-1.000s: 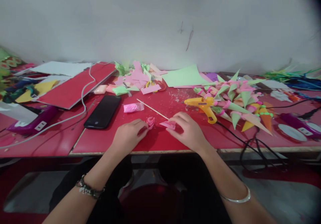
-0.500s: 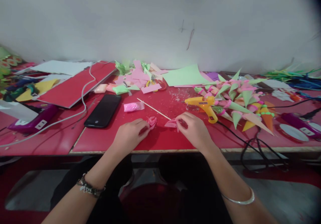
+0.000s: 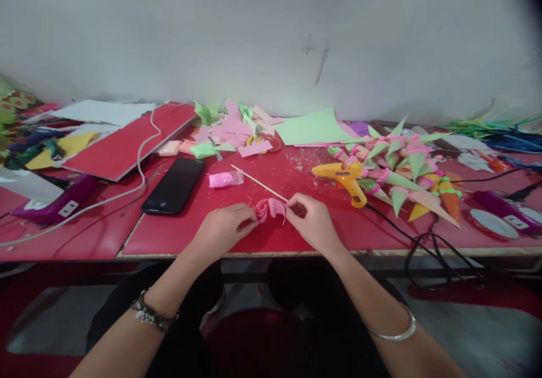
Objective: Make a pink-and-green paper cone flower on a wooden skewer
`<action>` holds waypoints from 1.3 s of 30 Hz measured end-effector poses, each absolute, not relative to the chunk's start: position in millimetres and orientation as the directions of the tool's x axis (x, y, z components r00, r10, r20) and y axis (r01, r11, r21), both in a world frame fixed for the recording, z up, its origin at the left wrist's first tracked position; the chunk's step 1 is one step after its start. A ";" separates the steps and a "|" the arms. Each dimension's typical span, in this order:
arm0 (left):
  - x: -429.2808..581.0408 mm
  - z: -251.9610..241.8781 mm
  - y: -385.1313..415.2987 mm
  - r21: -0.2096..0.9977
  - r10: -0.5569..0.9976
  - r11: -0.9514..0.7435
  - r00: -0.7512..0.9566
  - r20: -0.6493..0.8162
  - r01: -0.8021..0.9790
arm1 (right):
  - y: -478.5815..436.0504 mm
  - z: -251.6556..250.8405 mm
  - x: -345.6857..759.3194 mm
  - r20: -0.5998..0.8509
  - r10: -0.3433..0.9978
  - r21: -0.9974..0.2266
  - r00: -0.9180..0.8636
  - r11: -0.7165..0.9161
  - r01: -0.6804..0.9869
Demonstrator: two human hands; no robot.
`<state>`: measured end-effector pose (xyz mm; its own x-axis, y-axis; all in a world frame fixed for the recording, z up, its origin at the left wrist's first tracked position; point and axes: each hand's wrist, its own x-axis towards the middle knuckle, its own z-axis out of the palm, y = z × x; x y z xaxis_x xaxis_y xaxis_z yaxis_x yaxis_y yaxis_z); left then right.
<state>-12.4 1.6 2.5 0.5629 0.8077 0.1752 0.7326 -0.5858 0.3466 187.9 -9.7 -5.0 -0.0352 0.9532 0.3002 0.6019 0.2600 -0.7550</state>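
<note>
Near the table's front edge, my left hand (image 3: 228,224) pinches a rolled pink paper spiral (image 3: 261,211) between thumb and fingers. My right hand (image 3: 311,220) is closed on a curled pink paper strip (image 3: 276,208) just to the right of the spiral. The two pink pieces lie very close; whether they are joined I cannot tell. Behind them a thin wooden stick (image 3: 260,183) rests slantwise on the table, its lower end by my right fingertips. A small pink packet (image 3: 226,179) lies left of the stick.
A yellow glue gun (image 3: 342,179) with a black cord lies at right, before a heap of green and pink paper cones (image 3: 398,163). A black phone (image 3: 174,187) is at left. Paper scraps (image 3: 232,129) and green sheets (image 3: 311,127) lie along the wall.
My right hand has moved left, bringing its pink paper strip up against the spiral. My left hand has shifted slightly right, and the spiral now shows its coiled face more.
</note>
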 end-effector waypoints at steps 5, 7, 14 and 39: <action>-12.1 1.8 2.4 0.352 0.798 -0.597 0.579 0.167 0.721 | -9.8 -6.9 182.1 0.294 0.955 -0.738 -0.045 0.256 0.624; -11.7 1.8 2.6 0.349 0.801 -0.594 0.577 0.164 0.725 | -9.6 -7.6 181.2 0.294 0.954 -0.737 -0.053 0.261 0.623; -12.0 1.7 2.4 0.350 0.777 -0.624 0.601 0.187 0.699 | -9.6 -8.3 179.8 0.314 0.949 -0.751 0.007 0.244 0.614; -11.6 4.5 -0.1 0.257 0.837 -0.547 0.521 0.168 0.796 | -13.0 -5.1 190.9 0.235 0.943 -0.734 -0.236 0.331 0.593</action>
<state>-11.6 -0.1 4.5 0.5208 0.8369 0.1682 0.7964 -0.5473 0.2574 190.9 -13.0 -5.1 -0.2357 0.9429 0.2353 0.5926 0.3313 -0.7342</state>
